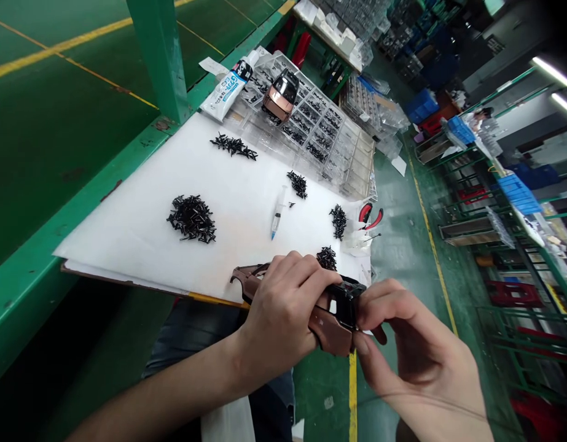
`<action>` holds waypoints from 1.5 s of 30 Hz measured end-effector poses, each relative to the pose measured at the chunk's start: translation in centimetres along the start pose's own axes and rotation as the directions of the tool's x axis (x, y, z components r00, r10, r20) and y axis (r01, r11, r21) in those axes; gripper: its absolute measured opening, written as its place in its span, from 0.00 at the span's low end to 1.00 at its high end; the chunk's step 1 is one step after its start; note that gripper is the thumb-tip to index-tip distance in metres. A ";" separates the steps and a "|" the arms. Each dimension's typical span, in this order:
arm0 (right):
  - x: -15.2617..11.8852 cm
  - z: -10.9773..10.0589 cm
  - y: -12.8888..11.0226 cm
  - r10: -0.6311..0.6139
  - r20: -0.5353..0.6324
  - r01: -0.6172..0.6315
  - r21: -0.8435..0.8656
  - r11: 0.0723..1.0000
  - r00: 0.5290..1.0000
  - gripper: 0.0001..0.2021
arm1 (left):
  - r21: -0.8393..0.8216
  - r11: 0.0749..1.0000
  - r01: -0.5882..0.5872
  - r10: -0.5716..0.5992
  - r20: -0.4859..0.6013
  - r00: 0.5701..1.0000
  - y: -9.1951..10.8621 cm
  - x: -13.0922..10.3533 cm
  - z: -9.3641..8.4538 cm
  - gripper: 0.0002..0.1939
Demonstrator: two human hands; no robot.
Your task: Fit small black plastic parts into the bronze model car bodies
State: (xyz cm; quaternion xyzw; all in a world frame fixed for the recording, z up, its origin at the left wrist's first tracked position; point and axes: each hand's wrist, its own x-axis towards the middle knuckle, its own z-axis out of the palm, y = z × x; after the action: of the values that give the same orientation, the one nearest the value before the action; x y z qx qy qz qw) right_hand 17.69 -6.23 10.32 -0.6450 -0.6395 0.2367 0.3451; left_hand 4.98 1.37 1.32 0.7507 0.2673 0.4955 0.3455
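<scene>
We hold a copper-coloured car shell [333, 333] near the six o'clock edge of the white sheet [126, 227], our left hand [283, 307] wrapped firmly over its middle. The thumb and fingertips of our right hand [363, 328] touch its four o'clock end; we cannot tell whether they pinch a small piece there. From the shell, we see a small pile of black parts [327, 258] at one o'clock, a larger heap [191, 218] at ten, a syringe [277, 218] past eleven, and a second shell [280, 101] resting on the compartment tray [357, 150] at twelve.
</scene>
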 end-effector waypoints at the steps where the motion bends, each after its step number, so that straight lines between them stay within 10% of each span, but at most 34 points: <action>1: -0.1 0.1 0.0 0.001 0.003 -0.001 -0.007 1.000 1.000 0.08 | 0.003 1.000 -0.001 0.001 0.001 1.000 0.0 0.0 0.0 0.14; 12: 0.0 0.9 0.0 -0.300 -0.007 0.298 -0.101 0.949 0.954 0.07 | -0.087 0.996 0.034 -0.040 -0.069 0.997 -0.4 -1.5 -2.2 0.11; 16: 1.5 -0.9 5.9 -0.208 -0.333 0.113 -0.283 0.952 0.919 0.06 | -0.214 0.974 0.071 -0.101 -0.129 0.987 -1.3 -1.9 -4.3 0.13; 23: 3.9 1.4 16.7 -0.137 0.016 0.119 -0.592 0.797 0.991 0.09 | -0.166 0.975 0.151 -0.186 -0.223 0.957 -1.8 -1.6 -5.6 0.08; 30: 4.9 2.3 16.5 -0.112 0.193 0.212 -0.643 0.736 0.975 0.10 | -0.199 0.976 0.093 -0.138 -0.226 0.964 -2.4 -1.8 -4.7 0.08; 36: 5.7 2.1 16.8 -0.152 0.041 0.149 -0.560 0.815 0.987 0.06 | -0.235 0.968 0.084 -0.144 -0.249 0.958 -2.6 -1.8 -4.6 0.07; 45: 2.6 7.3 14.9 -0.079 0.090 0.104 -0.328 0.939 0.993 0.09 | -0.213 0.974 0.075 -0.145 -0.335 0.931 -2.8 -1.4 -5.0 0.04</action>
State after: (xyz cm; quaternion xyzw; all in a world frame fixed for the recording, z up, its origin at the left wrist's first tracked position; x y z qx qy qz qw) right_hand 22.28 -1.77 -5.14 -0.6540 -0.7120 0.1335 0.2179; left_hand -0.37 3.35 -0.32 0.5971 0.3157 0.6242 0.3926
